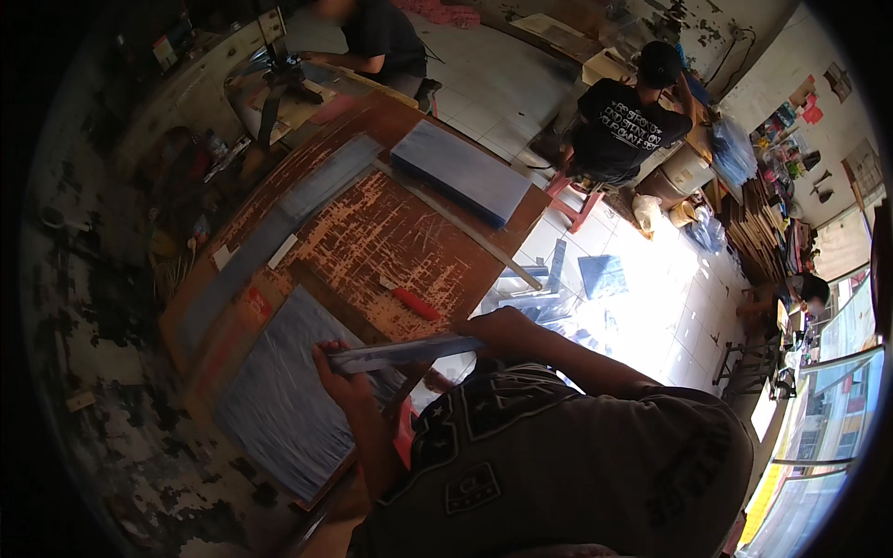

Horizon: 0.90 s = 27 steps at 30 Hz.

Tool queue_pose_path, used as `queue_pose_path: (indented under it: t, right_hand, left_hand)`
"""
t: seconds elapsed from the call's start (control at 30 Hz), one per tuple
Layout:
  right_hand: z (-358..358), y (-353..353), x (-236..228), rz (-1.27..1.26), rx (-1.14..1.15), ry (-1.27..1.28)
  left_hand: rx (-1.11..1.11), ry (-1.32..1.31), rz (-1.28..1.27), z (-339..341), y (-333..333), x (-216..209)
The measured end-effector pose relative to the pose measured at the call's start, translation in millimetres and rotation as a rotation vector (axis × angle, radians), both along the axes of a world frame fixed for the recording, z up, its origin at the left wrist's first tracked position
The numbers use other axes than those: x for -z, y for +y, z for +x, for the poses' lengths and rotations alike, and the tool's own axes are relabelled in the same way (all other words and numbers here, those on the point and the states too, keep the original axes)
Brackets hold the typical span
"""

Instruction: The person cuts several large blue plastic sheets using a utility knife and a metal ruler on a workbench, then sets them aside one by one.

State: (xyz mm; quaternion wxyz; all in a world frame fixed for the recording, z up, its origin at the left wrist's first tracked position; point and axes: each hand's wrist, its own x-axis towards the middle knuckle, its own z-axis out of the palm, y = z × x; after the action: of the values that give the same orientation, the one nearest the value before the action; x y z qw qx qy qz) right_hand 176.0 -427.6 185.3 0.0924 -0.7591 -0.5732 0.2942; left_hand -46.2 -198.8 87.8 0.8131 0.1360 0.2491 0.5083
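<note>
While both ends are pinched, the glass strip [405, 352] spans left hand [342, 370] to right hand [498, 328], level and unbending. Each grip closes on it above the worn bench [391, 232], beside a red-handled cutter [409, 299].

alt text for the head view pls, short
Both hands, left hand and right hand, hold a long clear strip over a worn wooden table bearing plastic sheet stacks and a red-handled knife.

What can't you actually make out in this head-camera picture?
- Left hand grip on the long grey strip: palm side faces away from the camera.
- Right hand: fingers hidden behind the strip.
- Grey sheet: near corner covered by the forearm.
- Red-handled tool: too small to identify.
</note>
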Motion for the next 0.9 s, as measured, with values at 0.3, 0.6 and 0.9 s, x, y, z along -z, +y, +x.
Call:
queue_pose_path:
  t: [0.3, 0.6, 0.9]
  right_hand:
    - [-7, -43, 0, 0.030, 0.017, -0.043]
    - [35, -118, -5, 0.030, 0.075, -0.053]
    - [67, -232, 41, 0.480, 0.879, 0.107]
  left_hand:
    - [0.135, 0.419, 0.291, 7, -4, -46]
    - [-0.062, -0.110, 0.188, -138, 108, 42]
    - [-0.314, 1.975, 1.513, -131, -22, 19]
